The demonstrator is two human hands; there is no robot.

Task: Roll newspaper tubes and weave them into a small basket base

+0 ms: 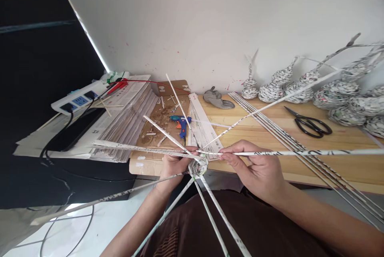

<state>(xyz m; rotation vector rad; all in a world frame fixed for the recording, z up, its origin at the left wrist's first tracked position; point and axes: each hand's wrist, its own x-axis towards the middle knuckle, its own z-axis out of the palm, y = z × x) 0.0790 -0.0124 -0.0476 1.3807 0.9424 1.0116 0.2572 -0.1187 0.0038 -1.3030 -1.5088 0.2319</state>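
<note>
Close to my body is a small round weave of rolled newspaper [198,167], with several long paper tubes sticking out of it in all directions. My left hand [174,165] is closed around its far left side; part of the fingers is hidden behind the weave and tubes. Just right of the weave, my right hand [255,167] pinches a printed paper tube [270,153] between thumb and fingers. That tube runs from the weave out past the right edge of the view. Another tube [264,109] slants up from the weave toward the upper right.
Black scissors [309,125] and a bundle of paper tubes [279,137] lie on the wooden table [240,125]. Woven gourd shapes [295,87] line the wall. A blue glue gun [181,124] rests behind the weave. At left, a newspaper stack [126,121] carries a power strip [79,99].
</note>
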